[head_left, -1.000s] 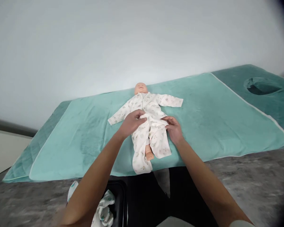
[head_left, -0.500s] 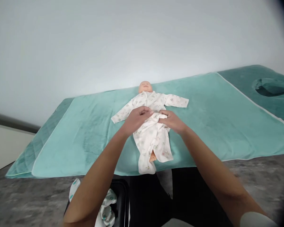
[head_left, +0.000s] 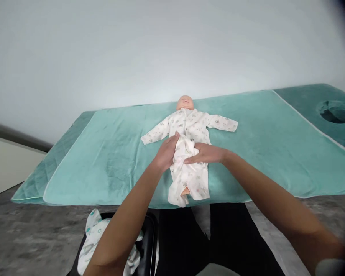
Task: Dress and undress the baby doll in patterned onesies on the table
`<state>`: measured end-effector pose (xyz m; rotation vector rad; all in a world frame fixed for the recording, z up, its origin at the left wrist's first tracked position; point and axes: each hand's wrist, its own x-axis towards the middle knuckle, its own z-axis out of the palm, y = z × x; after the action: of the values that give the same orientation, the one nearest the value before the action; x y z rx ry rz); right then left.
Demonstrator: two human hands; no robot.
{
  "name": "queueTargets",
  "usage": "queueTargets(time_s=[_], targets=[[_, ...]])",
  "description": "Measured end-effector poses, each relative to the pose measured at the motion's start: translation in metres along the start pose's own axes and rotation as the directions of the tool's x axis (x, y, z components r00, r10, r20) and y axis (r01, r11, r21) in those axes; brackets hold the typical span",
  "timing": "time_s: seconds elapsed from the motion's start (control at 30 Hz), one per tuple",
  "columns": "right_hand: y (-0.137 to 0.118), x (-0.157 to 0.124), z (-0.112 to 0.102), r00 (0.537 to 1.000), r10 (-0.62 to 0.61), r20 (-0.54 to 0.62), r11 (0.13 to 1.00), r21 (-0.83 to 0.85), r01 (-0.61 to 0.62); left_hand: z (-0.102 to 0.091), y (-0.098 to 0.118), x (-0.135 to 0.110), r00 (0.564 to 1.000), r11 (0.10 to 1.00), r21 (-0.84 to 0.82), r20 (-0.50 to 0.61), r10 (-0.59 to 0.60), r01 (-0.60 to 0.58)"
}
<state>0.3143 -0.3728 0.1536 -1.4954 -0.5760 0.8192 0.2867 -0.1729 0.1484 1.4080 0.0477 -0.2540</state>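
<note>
A baby doll [head_left: 185,102] lies on its back, head toward the wall. It wears a white printed long-sleeved top [head_left: 189,122] with both sleeves spread out. White printed baby pants [head_left: 189,180] cover its legs, and a bit of bare foot shows at the lower hem. My left hand [head_left: 167,151] grips the waist of the pants on the left side, thumb on top. From the right, my right hand [head_left: 205,153] holds the bunched cloth of the pants, its fingers lying across the front.
Green fleece covers the padded table [head_left: 109,168], which has a face hole [head_left: 337,112] at its right end. Below the front edge stands a black bin [head_left: 151,237] with white printed cloth [head_left: 93,230] in it. A pale wall [head_left: 172,50] rises behind.
My left hand has shifted to the left side of the waistband. My right hand has moved lower over the front of the pants. The view has shifted slightly.
</note>
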Motion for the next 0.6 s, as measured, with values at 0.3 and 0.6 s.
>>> queueTargets(time_s=[0.3, 0.6], targets=[[0.006, 0.01, 0.008, 0.999, 0.013, 0.038, 0.988, 0.156, -0.019, -0.011, -0.008, -0.01, 0.997, 0.982, -0.186, 0.07, 0.037, -0.023], [0.01, 0.012, 0.014, 0.986, -0.015, -0.168, 0.94, 0.335, 0.071, -0.024, -0.021, -0.016, 0.945, 0.976, -0.111, 0.294, -0.147, 0.186]])
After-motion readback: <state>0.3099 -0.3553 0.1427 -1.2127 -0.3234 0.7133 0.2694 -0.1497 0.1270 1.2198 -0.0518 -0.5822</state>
